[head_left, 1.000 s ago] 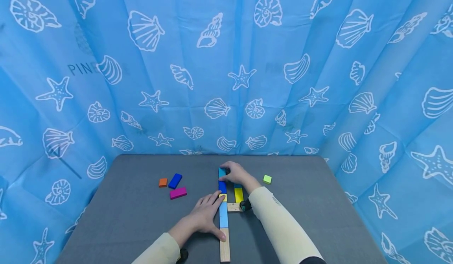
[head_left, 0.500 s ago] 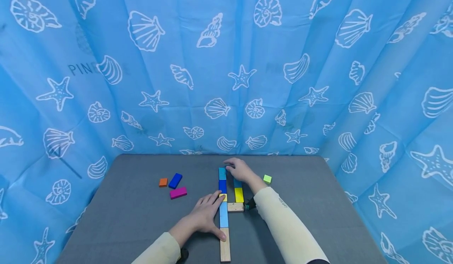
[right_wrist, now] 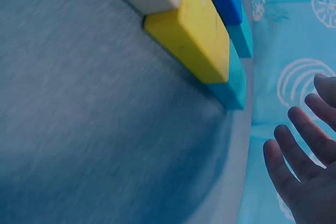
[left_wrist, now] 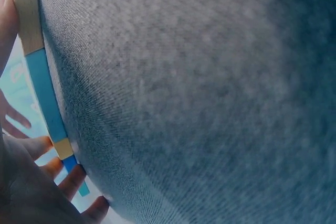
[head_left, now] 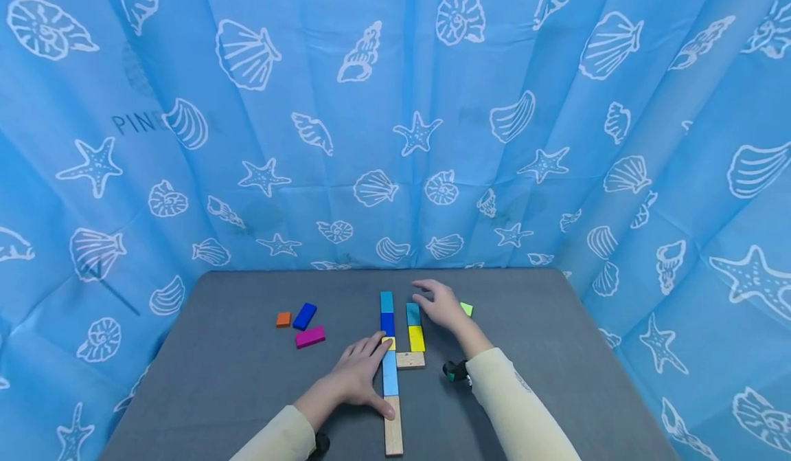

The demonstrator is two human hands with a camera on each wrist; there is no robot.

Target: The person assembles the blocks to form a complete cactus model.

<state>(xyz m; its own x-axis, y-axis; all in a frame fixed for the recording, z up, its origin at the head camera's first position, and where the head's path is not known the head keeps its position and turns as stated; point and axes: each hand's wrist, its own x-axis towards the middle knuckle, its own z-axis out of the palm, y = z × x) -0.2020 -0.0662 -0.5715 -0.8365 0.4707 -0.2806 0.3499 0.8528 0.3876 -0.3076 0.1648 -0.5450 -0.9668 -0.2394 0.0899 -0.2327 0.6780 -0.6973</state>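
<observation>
A straight row of blocks runs away from me: a plain wood block [head_left: 393, 435], a light blue block [head_left: 390, 374], a small yellow block [head_left: 388, 343], a dark blue block [head_left: 386, 322] and a teal block [head_left: 386, 301]. My left hand [head_left: 355, 378] rests along its left side, fingers spread, fingertips at the small yellow block and thumb on the wood. From the row's right side branch a short wood block [head_left: 410, 360], a larger yellow block [head_left: 417, 339] and a second teal block [head_left: 413, 314]. Beside that teal block my right hand [head_left: 443, 306] hovers, fingers loosely extended and holding nothing.
Left on the grey table [head_left: 235, 378] lie an orange block [head_left: 283, 319], a blue block [head_left: 305, 317] and a magenta block [head_left: 310, 337]. A lime block [head_left: 466, 308] is partly hidden behind my right hand. A blue shell-print curtain [head_left: 371, 138] surrounds the far edge and sides.
My right hand has let go of the far teal block in the long row and moved right, past the shorter branch. The left hand stays in place.
</observation>
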